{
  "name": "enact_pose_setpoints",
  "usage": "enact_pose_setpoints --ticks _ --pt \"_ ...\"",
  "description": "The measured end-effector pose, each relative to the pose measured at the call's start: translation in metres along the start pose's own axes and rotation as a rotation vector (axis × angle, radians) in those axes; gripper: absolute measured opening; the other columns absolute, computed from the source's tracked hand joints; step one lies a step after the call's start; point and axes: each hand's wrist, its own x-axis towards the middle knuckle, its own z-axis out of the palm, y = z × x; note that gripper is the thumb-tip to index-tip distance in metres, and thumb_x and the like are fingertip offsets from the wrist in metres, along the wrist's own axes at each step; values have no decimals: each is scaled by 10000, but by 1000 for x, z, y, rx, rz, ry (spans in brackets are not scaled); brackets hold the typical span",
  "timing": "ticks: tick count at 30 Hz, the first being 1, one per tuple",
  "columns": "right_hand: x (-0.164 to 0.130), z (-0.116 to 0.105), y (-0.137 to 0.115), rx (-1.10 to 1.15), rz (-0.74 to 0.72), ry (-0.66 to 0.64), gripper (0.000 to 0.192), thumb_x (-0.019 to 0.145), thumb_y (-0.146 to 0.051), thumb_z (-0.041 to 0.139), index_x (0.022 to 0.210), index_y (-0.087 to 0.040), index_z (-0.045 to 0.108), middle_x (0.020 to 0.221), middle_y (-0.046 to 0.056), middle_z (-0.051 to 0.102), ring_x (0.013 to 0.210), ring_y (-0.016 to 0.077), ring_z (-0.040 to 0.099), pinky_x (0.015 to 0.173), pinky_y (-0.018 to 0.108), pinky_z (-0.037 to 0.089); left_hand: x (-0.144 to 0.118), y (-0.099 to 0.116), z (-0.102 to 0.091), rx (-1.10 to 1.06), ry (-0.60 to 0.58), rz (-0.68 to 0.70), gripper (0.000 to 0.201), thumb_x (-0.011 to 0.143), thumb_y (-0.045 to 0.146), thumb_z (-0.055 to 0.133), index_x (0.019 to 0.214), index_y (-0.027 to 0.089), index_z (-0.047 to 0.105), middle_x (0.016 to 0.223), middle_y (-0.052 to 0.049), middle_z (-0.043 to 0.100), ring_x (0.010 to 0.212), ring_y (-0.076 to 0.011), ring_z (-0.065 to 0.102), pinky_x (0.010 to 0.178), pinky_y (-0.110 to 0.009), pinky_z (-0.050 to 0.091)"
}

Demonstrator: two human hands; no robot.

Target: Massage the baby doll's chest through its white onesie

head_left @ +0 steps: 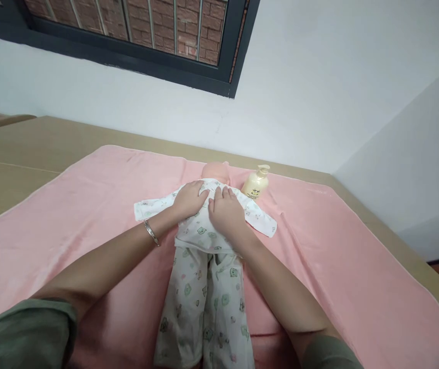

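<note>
While both hands (207, 207) press one doll (204, 241), one bottle (256, 183) stands near.

A baby doll (214, 171) in a white printed top (204, 218) and matching trousers (206, 307) lay on its back mid-blanket (88, 205), head toward the far edge, sleeves spread sideways, legs reaching the near edge, with both hands flat on its chest.

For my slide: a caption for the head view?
Both hands rest flat on a dressed baby doll beside a pump bottle.
</note>
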Motion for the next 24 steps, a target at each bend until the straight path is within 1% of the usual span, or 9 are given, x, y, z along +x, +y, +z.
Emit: enact_pose_setpoints --ticks 3,6,9,12,16,18,20,22,24 --pt "0 -5 1 20 -52 -19 523 1033 -287 338 1452 2 457 1481 281 436 1418 351 403 1191 465 294 -5 5 1 87 7 35 459 974 313 345 1264 69 604 1272 -203 658 1217 -315 598 1075 -485 460" --pt "16 -5 23 183 -45 -48 488 1048 -331 311 1388 -55 529 1465 218 486 1385 298 449 1170 421 340 -21 20 8 209 90 109 485 956 261 363 1299 -11 573 1321 -272 608 1293 -357 543 1133 -516 398" --pt "26 -1 35 210 25 -54 551 1045 -380 333 1435 -14 465 1521 231 409 1434 313 381 1196 430 297 -30 28 11 210 125 175 490 948 242 375 1319 -22 557 1376 -283 571 1346 -365 498 1176 -526 348" --pt "17 0 25 110 51 -45 615 1038 -386 352 1486 34 377 1527 278 371 1459 364 327 1204 466 261 -19 21 5 138 56 135 443 935 240 388 1282 49 586 1340 -228 614 1308 -335 533 1150 -510 390" --pt "2 -6 7 40 -10 -23 555 1038 -323 326 1440 44 438 1439 291 473 1408 369 398 1172 457 308 -1 5 -3 14 -40 53 374 957 313 374 1159 124 626 1181 -163 689 1114 -295 634 1007 -460 507" --pt "7 -6 11 83 -20 -16 508 1039 -317 327 1400 -3 498 1418 264 508 1380 342 438 1156 439 336 -1 4 -2 42 -17 61 368 963 308 356 1121 118 628 1119 -170 693 1078 -300 635 992 -470 507" --pt "17 -2 22 170 -38 -23 476 1042 -335 339 1374 -54 533 1440 219 508 1381 308 444 1161 422 340 -6 8 3 108 48 86 374 959 285 355 1153 101 617 1138 -190 676 1125 -315 609 1032 -493 476" --pt "27 4 34 244 -63 -29 481 1043 -367 359 1391 -81 526 1494 178 467 1424 287 397 1192 420 302 -13 12 7 147 108 111 407 957 280 368 1228 73 590 1202 -213 647 1196 -332 571 1079 -509 439" --pt "33 10 41 260 -69 -13 511 1042 -383 371 1429 -73 493 1521 171 437 1454 286 356 1214 429 262 -17 14 11 147 129 123 447 958 280 368 1283 42 563 1246 -230 625 1232 -339 548 1098 -508 423"
